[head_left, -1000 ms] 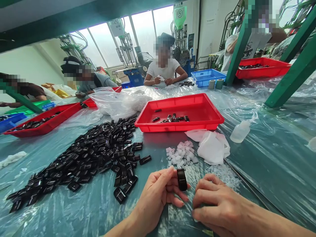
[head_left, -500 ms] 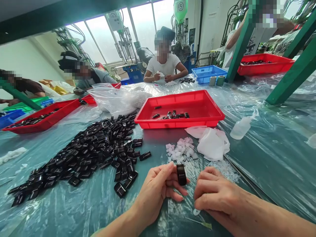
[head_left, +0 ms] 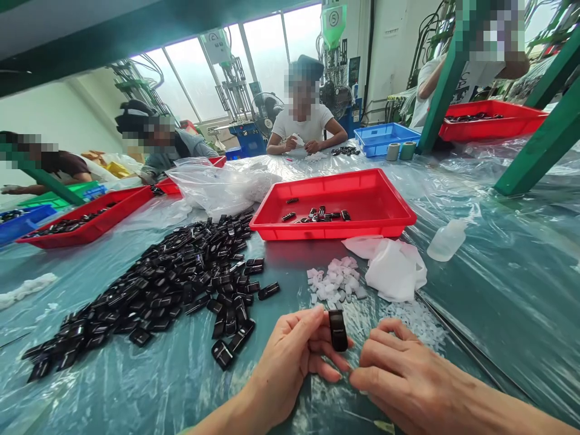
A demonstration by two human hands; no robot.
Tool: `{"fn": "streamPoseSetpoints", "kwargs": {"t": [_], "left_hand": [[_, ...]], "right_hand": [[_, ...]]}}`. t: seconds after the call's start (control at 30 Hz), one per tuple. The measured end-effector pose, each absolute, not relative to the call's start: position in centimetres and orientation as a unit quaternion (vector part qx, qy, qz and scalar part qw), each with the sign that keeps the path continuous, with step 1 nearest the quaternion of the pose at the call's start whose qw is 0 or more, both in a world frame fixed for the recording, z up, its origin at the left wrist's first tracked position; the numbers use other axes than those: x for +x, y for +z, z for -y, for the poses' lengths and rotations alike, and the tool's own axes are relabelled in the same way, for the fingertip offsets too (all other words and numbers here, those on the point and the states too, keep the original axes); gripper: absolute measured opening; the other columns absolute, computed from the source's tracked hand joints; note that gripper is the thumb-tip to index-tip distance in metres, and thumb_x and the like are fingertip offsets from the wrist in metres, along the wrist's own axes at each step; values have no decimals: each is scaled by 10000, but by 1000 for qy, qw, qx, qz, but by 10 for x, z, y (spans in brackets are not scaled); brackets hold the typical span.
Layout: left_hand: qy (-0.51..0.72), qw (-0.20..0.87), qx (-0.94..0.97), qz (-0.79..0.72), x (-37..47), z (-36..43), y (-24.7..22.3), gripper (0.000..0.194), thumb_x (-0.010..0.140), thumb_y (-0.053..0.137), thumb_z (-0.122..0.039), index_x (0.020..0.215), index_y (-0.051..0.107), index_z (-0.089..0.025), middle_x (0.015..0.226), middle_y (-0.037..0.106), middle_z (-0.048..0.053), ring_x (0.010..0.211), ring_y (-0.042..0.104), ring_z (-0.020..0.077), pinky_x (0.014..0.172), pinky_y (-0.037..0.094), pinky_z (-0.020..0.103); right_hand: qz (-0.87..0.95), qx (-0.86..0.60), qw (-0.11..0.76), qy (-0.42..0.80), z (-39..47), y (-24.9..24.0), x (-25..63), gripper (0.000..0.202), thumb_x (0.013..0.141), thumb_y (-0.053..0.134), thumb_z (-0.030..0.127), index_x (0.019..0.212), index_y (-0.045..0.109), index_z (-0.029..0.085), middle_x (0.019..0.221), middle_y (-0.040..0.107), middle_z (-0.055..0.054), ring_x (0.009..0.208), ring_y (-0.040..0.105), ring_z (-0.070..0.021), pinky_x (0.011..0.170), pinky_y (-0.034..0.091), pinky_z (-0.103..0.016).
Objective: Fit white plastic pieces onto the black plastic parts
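Note:
My left hand (head_left: 290, 356) holds a glossy black plastic part (head_left: 338, 330) upright between thumb and fingers. Close beside it on the right, my right hand (head_left: 394, 368) has its fingers curled and pressed together; whatever is in them is hidden. A large heap of similar black parts (head_left: 181, 284) spreads over the table to the left. Just beyond my hands lies a pile of small whitish translucent pieces (head_left: 335, 281). More small clear bits (head_left: 421, 326) are scattered past my right hand, next to a crumpled white cloth (head_left: 394, 272).
A red tray (head_left: 333, 231) with several black parts stands ahead. A clear bottle (head_left: 447, 240) lies to its right, and a plastic bag (head_left: 217, 184) to its left. Green posts (head_left: 539, 142) rise at the right. Co-workers (head_left: 303, 124) sit across the plastic-covered table.
My right hand has moved slightly left, closer to the black part in my left hand. A small white piece seen under its fingertips is now mostly hidden. The view has shifted a little.

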State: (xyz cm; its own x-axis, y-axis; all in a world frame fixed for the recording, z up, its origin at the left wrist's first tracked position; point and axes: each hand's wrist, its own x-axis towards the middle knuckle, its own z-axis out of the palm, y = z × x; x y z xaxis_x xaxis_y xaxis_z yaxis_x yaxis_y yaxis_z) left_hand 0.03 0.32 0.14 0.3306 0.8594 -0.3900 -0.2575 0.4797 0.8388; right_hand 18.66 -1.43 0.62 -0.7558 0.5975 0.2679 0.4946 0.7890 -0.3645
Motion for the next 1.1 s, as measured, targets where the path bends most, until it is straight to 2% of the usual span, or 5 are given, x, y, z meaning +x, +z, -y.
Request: {"fn": "streamPoseSetpoints", "kwargs": {"t": [0.37,0.57,0.73,0.9,1.1], "left_hand": [[383,745,336,-431,1,-5,1,312,843,527,-353,758,632,-71,684,639,87,523,615,128,420,477,150],[372,736,352,-443,1,-3,2,333,843,514,-361,801,636,-53,733,656,128,539,616,133,436,480,157],[356,730,385,-438,2,-1,0,287,795,592,-352,774,642,-71,746,653,103,535,603,112,447,477,150],[312,732,416,-441,4,3,-2,269,677,725,-284,848,667,-85,726,660,84,521,596,100,452,470,148],[284,749,415,-431,7,8,-4,304,638,754,-331,798,669,-87,716,656,78,520,594,98,454,474,153]], "right_hand": [[891,-331,263,164,7,14,198,421,767,330,-4,1028,577,217,797,503,-40,675,511,-139,638,473,-245],[830,-345,370,235,-2,2,200,263,881,327,55,1026,509,179,853,503,-39,707,521,-106,617,443,-189],[769,-384,372,349,-5,2,200,162,900,413,155,905,568,204,811,568,-12,721,548,-115,647,433,-215],[672,-406,371,496,-6,1,199,99,832,553,242,815,643,204,770,604,-2,704,563,-128,631,454,-217],[663,-408,383,498,-5,-3,198,135,831,570,286,803,671,200,720,602,1,657,551,-115,607,451,-206]]}}
